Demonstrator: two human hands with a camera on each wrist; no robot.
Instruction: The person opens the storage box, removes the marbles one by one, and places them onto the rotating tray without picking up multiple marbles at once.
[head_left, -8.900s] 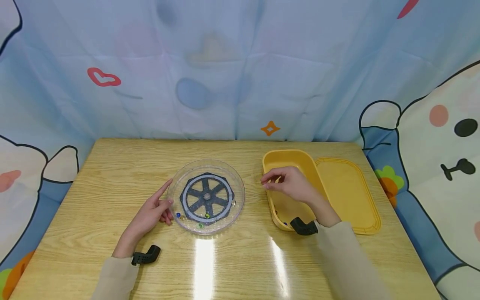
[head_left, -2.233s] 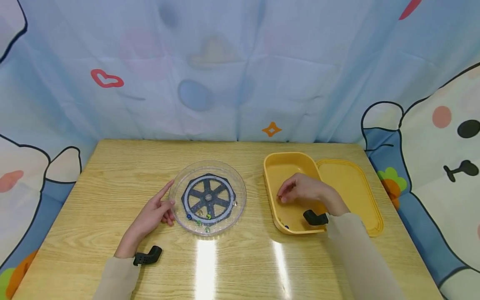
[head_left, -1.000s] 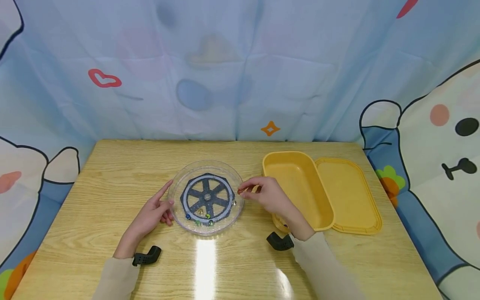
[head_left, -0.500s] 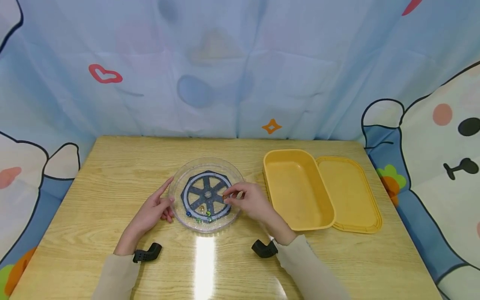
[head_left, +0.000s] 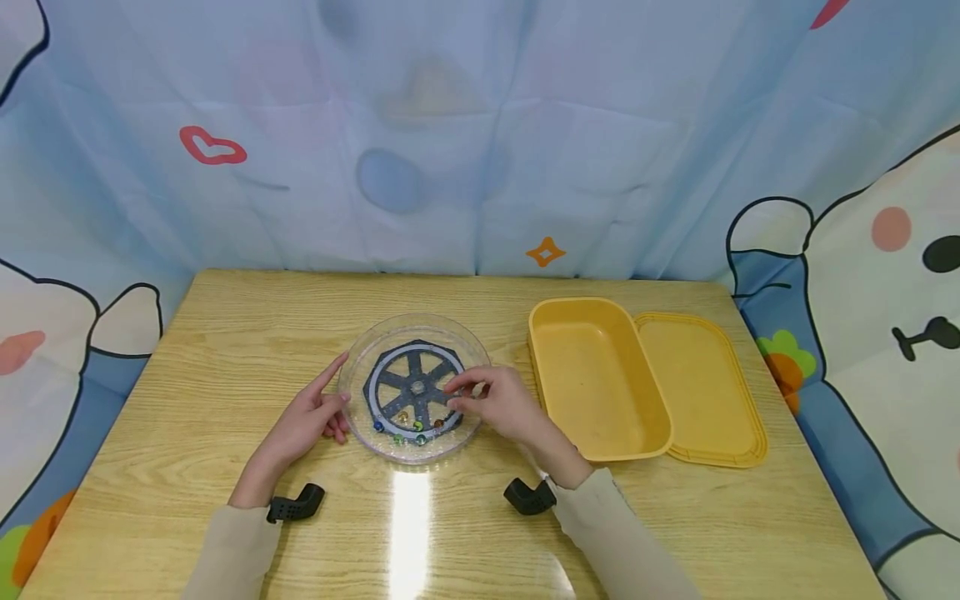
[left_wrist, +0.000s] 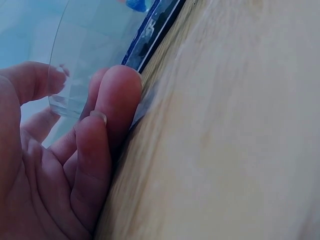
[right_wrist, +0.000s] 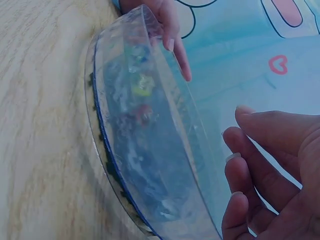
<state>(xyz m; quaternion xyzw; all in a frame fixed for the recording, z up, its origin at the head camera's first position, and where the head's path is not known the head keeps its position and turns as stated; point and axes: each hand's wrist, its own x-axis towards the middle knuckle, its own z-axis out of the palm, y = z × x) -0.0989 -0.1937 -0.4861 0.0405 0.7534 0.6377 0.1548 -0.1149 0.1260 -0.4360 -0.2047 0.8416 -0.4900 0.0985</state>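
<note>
A clear round dish point(head_left: 411, 331) stands on the wooden table, with a dark six-spoked wheel shape point(head_left: 417, 386) showing inside. Several marbles lie toward its near side, among them a blue marble point(head_left: 378, 426), a green marble point(head_left: 398, 439) and a red-brown marble point(head_left: 438, 424). At the dish's left rim my left hand point(head_left: 307, 423) holds the wall between thumb and fingers, its index finger extended along the edge. Over the right side of the dish hovers my right hand point(head_left: 497, 406). Its thumb and fingers point(right_wrist: 240, 160) are loosely bent and apart, nothing between them.
To the right stands a yellow box point(head_left: 600, 375), its near left corner hidden by the right forearm. A yellow lid point(head_left: 701, 392) lies flat beside it. A printed curtain point(head_left: 465, 150) hangs behind the table.
My right hand has gone from inside the yellow box to over the dish and let go of the red-brown marble, which now lies in the dish. The left hand has stayed at the rim.
</note>
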